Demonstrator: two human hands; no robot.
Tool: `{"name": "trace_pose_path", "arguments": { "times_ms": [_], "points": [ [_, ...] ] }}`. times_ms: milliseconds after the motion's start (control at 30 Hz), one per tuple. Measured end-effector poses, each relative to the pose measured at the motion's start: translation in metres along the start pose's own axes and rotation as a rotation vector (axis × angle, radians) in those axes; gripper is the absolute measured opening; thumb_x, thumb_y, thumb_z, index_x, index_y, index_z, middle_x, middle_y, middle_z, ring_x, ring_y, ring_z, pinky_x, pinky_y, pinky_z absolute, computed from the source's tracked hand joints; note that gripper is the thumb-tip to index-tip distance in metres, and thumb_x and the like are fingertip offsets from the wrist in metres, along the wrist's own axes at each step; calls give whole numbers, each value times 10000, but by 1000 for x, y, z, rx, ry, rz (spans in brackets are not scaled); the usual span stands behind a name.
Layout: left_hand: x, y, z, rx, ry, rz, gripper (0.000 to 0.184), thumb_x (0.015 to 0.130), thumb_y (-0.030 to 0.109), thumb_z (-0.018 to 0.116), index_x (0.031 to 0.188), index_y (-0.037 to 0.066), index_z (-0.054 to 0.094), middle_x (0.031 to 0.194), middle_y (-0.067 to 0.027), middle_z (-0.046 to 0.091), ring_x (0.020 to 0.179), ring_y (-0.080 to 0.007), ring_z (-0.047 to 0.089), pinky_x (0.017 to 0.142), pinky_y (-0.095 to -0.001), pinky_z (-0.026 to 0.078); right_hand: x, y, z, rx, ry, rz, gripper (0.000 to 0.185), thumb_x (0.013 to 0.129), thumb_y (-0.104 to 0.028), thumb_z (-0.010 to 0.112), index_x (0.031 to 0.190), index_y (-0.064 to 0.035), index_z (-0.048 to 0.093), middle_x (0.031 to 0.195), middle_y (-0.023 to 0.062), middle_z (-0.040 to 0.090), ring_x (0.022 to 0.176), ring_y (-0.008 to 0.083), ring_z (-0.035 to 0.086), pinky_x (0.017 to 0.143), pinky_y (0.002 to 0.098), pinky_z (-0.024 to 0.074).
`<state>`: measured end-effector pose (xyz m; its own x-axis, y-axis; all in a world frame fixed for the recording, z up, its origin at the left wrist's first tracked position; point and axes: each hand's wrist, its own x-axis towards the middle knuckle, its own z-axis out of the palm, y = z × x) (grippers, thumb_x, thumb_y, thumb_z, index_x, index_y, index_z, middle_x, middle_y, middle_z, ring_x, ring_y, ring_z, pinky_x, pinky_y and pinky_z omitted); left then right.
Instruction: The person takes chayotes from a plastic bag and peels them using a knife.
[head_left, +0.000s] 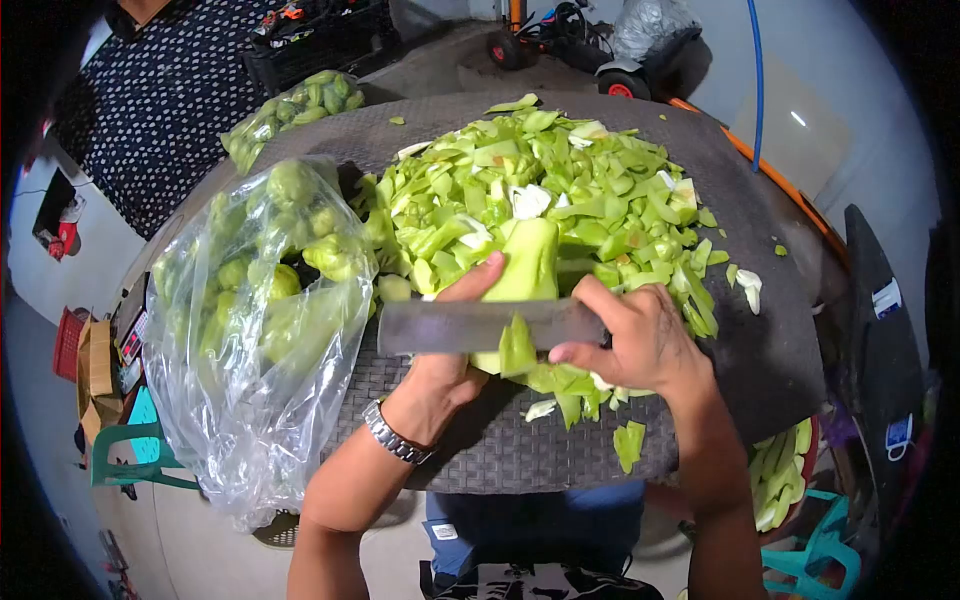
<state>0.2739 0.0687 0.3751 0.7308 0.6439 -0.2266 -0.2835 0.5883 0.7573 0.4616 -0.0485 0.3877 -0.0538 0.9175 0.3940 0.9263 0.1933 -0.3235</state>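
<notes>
My left hand (437,378), closed with a metal watch on its wrist, grips a partly peeled pale green chayote (528,258) over the table's near half. In my right hand (648,335) is a wide-bladed knife (435,328), its handle hidden by my fingers. The blade lies crosswise over the chayote and covers part of it and of my left hand. A green strip of peel (516,346) shows against the blade. Just beyond my hands spreads a large heap of chayote peelings (600,205), with some white bits among them.
A clear plastic bag of whole chayotes (270,330) stands left on the woven table (440,460); a second bag (295,112) lies behind it. A person in a patterned shirt (170,95) is at the far left. Peeled pieces (782,480) sit low at right, near a teal stool (825,560).
</notes>
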Motion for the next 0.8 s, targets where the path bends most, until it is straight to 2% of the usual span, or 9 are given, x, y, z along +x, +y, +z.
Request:
{"name": "trace_pose_path", "arguments": {
  "times_ms": [100,133,233,267,367,467,567,733,800],
  "points": [
    [0,-8,-5,110,-11,-4,670,1033,588,457,1365,20,583,1187,-158,717,1015,-313,731,724,-533,633,0,18,-8,-21,54,144,557,898,-591,732,1022,-57,633,641,140,623,604,365,690,600,440,533],
    [1,-7,-6,109,-31,-33,662,1036,580,451,1369,23,579,1187,-163,716,995,-312,735,721,-523,634,1,27,-8,-23,121,124,535,894,-595,732,1019,-89,609,635,143,648,620,376,704,615,481,552],
    [-3,-7,-3,43,0,-13,628,1042,554,466,1362,27,586,1183,-167,717,974,-300,740,714,-514,633,2,20,-16,43,-17,223,524,904,-586,726,1014,-87,609,636,150,647,624,374,707,611,475,555],
    [-3,-7,-3,12,25,14,616,1043,544,476,1358,28,592,1182,-167,718,974,-295,740,712,-514,632,1,13,-11,52,2,143,532,910,-592,719,999,-80,607,623,151,636,609,373,703,604,473,555],
    [1,0,4,-49,-53,-40,633,1009,557,573,1367,36,593,1186,-152,722,1031,-271,727,867,-460,614,1,-3,1,43,33,-89,589,892,-639,713,983,-68,599,588,139,594,545,384,666,578,457,542],
    [1,-4,-2,27,-36,-52,623,1019,547,554,1380,41,581,1198,-161,718,1029,-278,728,922,-430,598,1,3,-4,77,-17,35,587,887,-639,719,986,-70,612,597,146,601,575,401,670,587,471,535],
    [-3,-8,-1,-44,41,88,574,1036,514,530,1366,49,589,1184,-159,721,1027,-287,727,870,-462,609,0,21,-8,-15,55,139,567,893,-624,719,1002,-75,628,615,156,618,619,411,681,614,490,533],
    [-1,6,-3,-37,-63,-105,571,1052,526,475,1350,52,585,1115,-168,717,892,-304,739,625,-443,628,-2,50,-16,3,103,341,530,955,-582,667,1018,-57,626,654,195,622,640,427,665,654,527,522],
    [-3,10,-1,-78,-97,-124,564,1054,531,482,1343,58,589,1119,-167,715,877,-315,735,625,-443,630,-5,68,-19,55,168,417,512,990,-551,635,1018,-40,620,627,196,589,607,424,633,652,540,508]
  ]
}}
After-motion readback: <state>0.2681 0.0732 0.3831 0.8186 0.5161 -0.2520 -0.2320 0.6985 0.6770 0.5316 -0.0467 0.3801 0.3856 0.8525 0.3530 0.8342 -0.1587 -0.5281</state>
